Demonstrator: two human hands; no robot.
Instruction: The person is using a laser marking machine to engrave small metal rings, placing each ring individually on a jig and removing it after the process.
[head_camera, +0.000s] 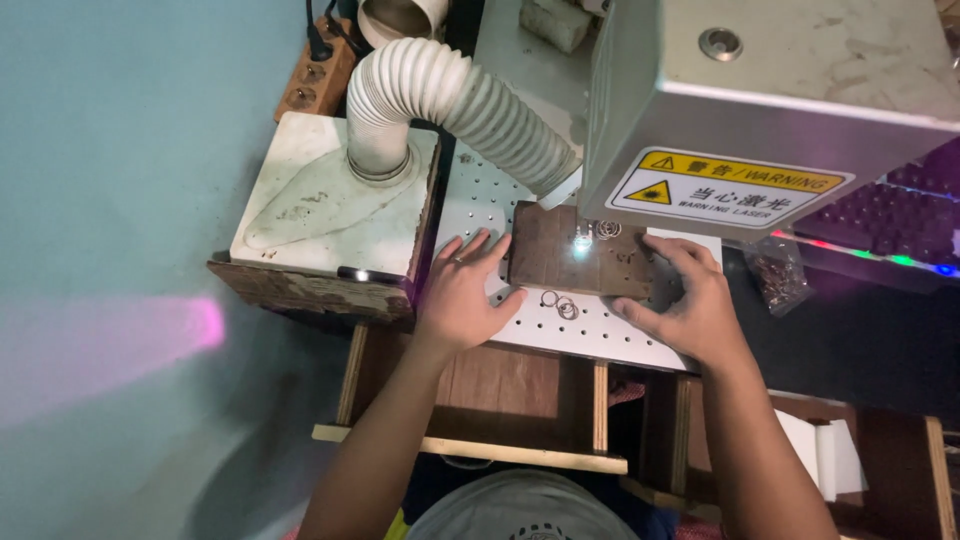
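Dark brown rectangular wooden block (570, 255) is lying flat on the pale perforated metal work plate (600, 335), directly beneath the grey metal laser head (780, 90) with its yellow warning label. A small bright blue-white spot of light (582, 242) is glowing on the block's top face, just beside a small silver wire ring (608, 230) sitting there. Two more small silver rings (560, 303) are lying on the plate, just off the block's near edge.

The left hand (465, 295) is resting open, fingers spread, with fingertips touching the block's left edge and the thumb reaching toward its near corner. The right hand (690, 305) is also open and spread, fingers lying over the block's right end; neither hand is clamped around anything. Both seem to be steadying or nudging the block under the beam, so the step in hand looks like positioning during marking. The next move probably calls for small, careful shifts with fingers kept away from the lit spot.

A white ribbed flexible hose (450, 95) is curving from a worn white box (320, 195) on the left toward the block's far corner. A keyboard with purple backlit keys (890, 215) is lying at the right, near a small clear bag (775, 275).
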